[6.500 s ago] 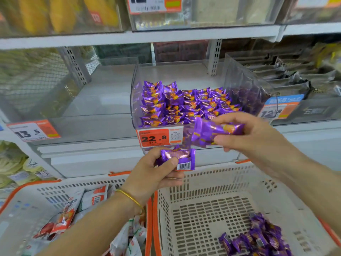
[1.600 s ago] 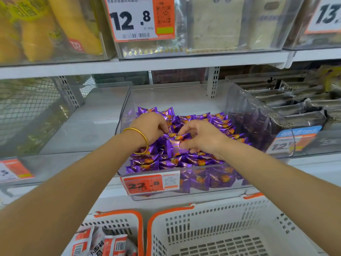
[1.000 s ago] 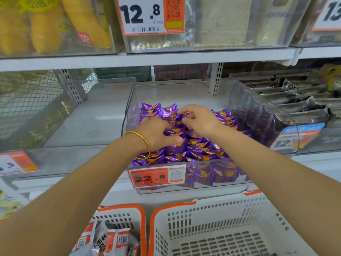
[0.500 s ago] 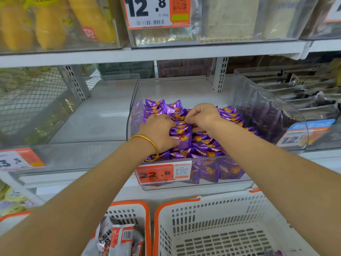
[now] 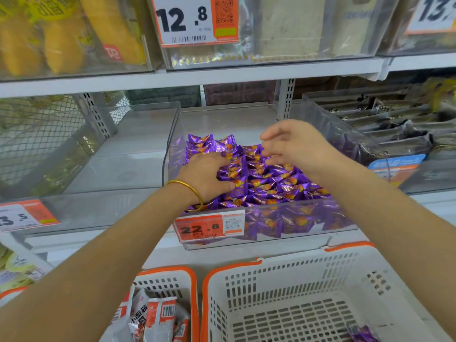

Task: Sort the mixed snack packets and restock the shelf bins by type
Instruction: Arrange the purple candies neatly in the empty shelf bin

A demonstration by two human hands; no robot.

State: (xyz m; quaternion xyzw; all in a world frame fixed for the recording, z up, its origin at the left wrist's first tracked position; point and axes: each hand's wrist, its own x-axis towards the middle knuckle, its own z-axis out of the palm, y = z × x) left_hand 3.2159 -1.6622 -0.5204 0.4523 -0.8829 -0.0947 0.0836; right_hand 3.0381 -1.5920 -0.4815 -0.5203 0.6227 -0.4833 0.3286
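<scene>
A clear plastic shelf bin point(image 5: 246, 239) with a 22.8 price tag holds several rows of purple snack packets point(image 5: 278, 183). My left hand point(image 5: 206, 176), with a gold bangle at the wrist, rests on the packets at the bin's left side, fingers spread over them. Above the middle of the bin hovers my right hand point(image 5: 293, 146), its fingers loosely bent and holding nothing. Below the shelf, a white basket with an orange rim point(image 5: 283, 280) shows one purple packet point(image 5: 361, 333) at its bottom right.
A second white basket point(image 5: 170, 275) at the lower left holds red and white snack packets point(image 5: 153, 317). An empty clear bin point(image 5: 118, 174) sits left of the purple one. To the right, a bin of dark packets point(image 5: 394, 127). The upper shelf point(image 5: 222, 75) overhangs the bins.
My right hand has lifted off the purple packets and opened. My left hand has stayed on the packets at the left. The view has shifted slightly.
</scene>
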